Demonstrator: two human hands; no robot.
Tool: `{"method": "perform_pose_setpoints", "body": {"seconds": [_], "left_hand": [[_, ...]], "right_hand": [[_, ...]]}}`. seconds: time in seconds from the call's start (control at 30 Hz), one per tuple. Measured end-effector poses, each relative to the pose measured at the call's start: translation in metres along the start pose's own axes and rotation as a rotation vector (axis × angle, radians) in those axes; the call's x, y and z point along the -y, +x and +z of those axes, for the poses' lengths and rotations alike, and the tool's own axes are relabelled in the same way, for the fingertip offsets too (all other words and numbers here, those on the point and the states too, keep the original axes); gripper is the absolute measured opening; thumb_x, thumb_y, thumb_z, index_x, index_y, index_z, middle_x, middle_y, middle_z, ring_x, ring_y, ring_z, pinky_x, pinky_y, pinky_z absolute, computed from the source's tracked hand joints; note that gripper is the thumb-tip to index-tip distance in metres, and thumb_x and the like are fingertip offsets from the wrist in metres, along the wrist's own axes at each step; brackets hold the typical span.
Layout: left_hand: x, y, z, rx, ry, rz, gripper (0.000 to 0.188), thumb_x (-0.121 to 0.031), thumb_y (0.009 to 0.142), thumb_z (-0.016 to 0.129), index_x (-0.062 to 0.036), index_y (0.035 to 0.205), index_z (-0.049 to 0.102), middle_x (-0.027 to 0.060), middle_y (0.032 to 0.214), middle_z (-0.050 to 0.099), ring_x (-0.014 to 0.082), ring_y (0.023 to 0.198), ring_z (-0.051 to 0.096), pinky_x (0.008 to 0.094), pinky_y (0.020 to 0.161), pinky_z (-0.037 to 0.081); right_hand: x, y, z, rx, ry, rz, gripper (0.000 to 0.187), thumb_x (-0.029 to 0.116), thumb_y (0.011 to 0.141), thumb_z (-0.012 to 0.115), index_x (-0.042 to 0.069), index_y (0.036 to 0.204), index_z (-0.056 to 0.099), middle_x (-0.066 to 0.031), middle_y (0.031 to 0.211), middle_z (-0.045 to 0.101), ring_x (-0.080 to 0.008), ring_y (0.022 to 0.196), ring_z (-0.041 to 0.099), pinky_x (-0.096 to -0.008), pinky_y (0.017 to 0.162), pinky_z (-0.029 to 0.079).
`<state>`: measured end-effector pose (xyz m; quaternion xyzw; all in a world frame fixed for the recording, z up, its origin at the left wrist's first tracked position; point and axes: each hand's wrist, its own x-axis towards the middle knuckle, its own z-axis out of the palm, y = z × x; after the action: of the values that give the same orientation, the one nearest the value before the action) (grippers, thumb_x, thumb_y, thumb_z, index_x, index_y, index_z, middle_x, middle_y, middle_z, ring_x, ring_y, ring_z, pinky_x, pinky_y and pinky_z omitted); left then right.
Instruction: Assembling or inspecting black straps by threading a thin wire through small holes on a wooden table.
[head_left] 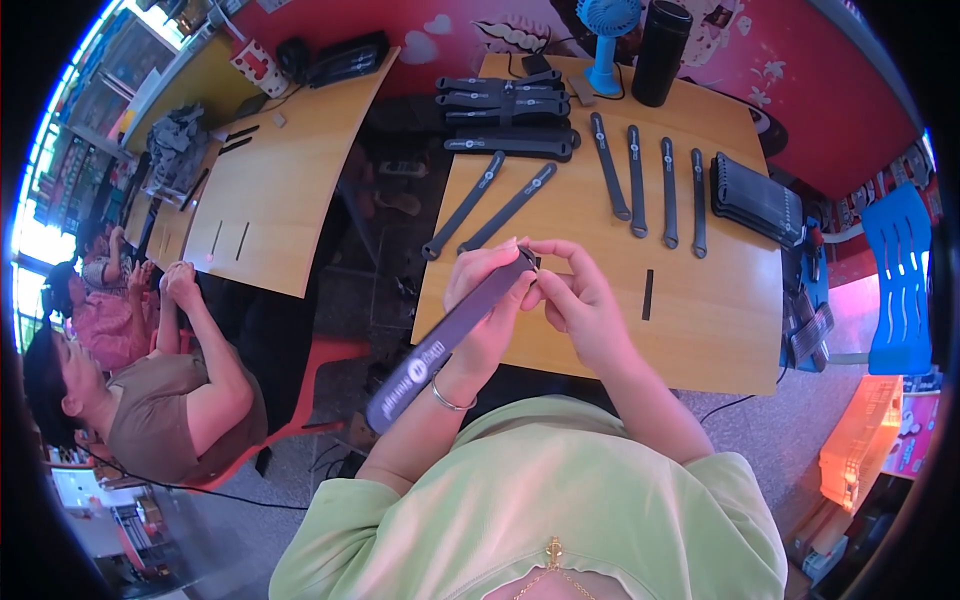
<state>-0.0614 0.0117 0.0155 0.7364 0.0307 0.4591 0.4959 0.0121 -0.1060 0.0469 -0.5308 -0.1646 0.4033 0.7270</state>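
A long black strap (418, 362) with white print slants down to the left from my left hand (484, 292), its rounded free end hanging over my left forearm. My left fingers are closed round its upper end. The thumb and index finger of my right hand (574, 302) are pinched together at that same end; any small part between them is hidden. Just beyond my hands, two similar straps (467, 205) lie slanted on the table (590, 345). Several more straps (634, 180) are laid out side by side farther right.
Bundled black straps (503, 100) are piled at the back left; a black stack (757, 198) lies at the right. A blue fan (606, 45) and a black bottle (663, 52) stand behind. A short dark strip (648, 295) marks the table. A co-worker (180, 410) sits at another table (285, 200).
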Motion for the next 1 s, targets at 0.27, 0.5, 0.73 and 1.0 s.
{"method": "perform_pose_setpoints", "body": {"seconds": [0.27,0.5,0.73,1.0], "left_hand": [[0.000,0.013,-0.009,0.007,-0.706,-0.629,0.033,-0.001,0.083,0.064,-0.0006,0.114,0.052,0.0115,0.104,0.060,0.0176,0.093,0.061,0.0303,0.080,0.053],[0.008,0.010,0.000,-0.022,-0.637,-0.601,0.036,0.002,0.083,0.063,0.0006,0.113,0.045,0.0138,0.109,0.060,0.0182,0.093,0.062,0.0318,0.082,0.054],[0.009,0.008,-0.003,0.067,-0.543,-0.634,0.019,0.005,0.081,0.064,0.0014,0.094,0.051,0.0146,0.108,0.062,0.0150,0.090,0.063,0.0278,0.082,0.053],[0.017,0.014,-0.008,0.189,-0.533,-0.549,0.016,0.008,0.081,0.062,0.0023,0.092,0.051,0.0159,0.109,0.062,0.0139,0.091,0.062,0.0272,0.085,0.051]], "right_hand": [[-0.019,0.012,-0.001,-0.167,-0.670,-0.643,0.021,0.001,0.089,0.055,0.005,0.109,0.056,-0.0073,0.074,0.066,-0.0109,0.058,0.058,-0.0226,0.054,0.045],[-0.020,0.014,-0.002,-0.169,-0.514,-0.452,0.017,0.001,0.087,0.058,0.002,0.104,0.059,-0.0090,0.075,0.067,-0.0130,0.066,0.064,-0.0239,0.058,0.047],[-0.020,0.014,-0.002,-0.185,-0.489,-0.409,0.010,0.003,0.088,0.057,0.001,0.097,0.061,-0.0079,0.071,0.066,-0.0112,0.065,0.063,-0.0224,0.056,0.045],[-0.021,0.017,-0.006,-0.198,-0.503,-0.398,0.009,0.002,0.088,0.056,0.001,0.095,0.061,-0.0062,0.066,0.063,-0.0103,0.059,0.061,-0.0224,0.052,0.044]]}}
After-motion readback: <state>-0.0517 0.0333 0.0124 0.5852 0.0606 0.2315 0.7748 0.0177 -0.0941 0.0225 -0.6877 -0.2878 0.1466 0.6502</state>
